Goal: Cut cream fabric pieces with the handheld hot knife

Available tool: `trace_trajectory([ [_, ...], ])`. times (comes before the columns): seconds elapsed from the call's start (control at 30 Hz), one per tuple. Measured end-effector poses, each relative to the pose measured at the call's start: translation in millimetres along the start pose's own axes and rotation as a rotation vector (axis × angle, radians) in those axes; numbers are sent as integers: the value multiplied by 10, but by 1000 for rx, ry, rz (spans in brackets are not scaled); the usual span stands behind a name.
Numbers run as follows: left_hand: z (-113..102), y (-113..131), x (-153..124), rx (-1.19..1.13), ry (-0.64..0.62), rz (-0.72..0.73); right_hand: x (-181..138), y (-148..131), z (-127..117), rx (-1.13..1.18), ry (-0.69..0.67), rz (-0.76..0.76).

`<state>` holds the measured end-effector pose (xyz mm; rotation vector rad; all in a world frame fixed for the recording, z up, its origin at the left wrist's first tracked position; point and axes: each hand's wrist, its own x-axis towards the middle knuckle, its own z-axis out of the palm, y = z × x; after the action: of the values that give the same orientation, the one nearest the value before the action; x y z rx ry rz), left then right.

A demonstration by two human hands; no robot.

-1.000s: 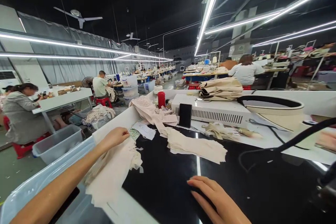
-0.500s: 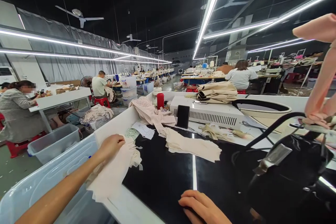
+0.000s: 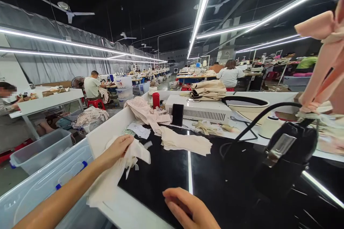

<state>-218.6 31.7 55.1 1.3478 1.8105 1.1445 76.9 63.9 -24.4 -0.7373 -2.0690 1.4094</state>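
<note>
My left hand is closed on a cream fabric piece at the left edge of the black glossy table, lifting its top end off a pile of cream fabric that hangs over the white rim. My right hand rests on the black surface near the front edge, fingers curled, with nothing visible in it. More cream fabric lies spread in the middle of the table.
A black iron-like tool with a cable stands at the right. Behind are a white machine box, a black phone, a red bottle and folded cloth. A clear plastic bin sits at the left. Other people work at distant tables.
My left hand has gripped the top fabric piece and raised it from the pile. My right hand slid left and back toward me. The view has turned to the right.
</note>
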Motion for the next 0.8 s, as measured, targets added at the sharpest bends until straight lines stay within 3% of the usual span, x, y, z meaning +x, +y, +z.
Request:
trace_trajectory([
  [0.17,597,313,-244,-269,-278,-42,-20,-107,166,642,64,306],
  [0.3,924,312,-366,-378,-477,-65,-116,-272,160,934,60,348],
  [0.43,1089,107,-371,-338,-452,-62,-224,-349,101,914,227,257],
  [0.53,1143,20,-376,-202,-537,27,-260,-348,75,853,325,233],
  [0.67,1143,48,-424,-140,-716,78,-254,-362,61,737,363,221],
  [0.8,1123,28,-379,-220,-675,89,-258,-398,15,678,369,204],
])
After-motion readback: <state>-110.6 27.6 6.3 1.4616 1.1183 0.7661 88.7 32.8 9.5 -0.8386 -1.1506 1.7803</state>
